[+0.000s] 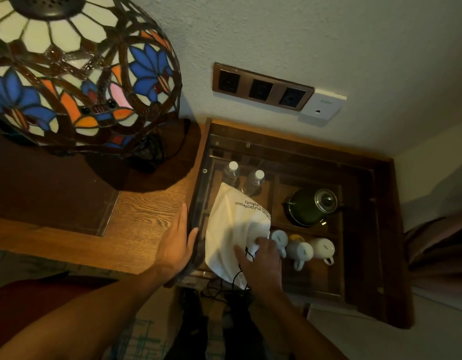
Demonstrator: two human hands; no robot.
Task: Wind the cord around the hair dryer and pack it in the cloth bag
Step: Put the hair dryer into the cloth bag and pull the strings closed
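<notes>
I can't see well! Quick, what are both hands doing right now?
Left hand: open, flat on the wooden desk edge, holding nothing.
Right hand: closed on the white cloth bag at its gathered end.

The soft white cloth bag point(232, 224) looks matt. The brown desk top point(146, 216) is grained wood. The dark-green round kettle point(311, 207) is glossy, the three white mugs point(302, 249) smooth glazed ceramic.

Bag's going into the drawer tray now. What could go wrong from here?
1. The black cord trails out below the white cloth bag past the drawer's front edge; it may snag.
2. The right hand gripping the bag is right beside the white mugs; it could knock one over.
3. The water bottles behind the bag could tip.
</notes>
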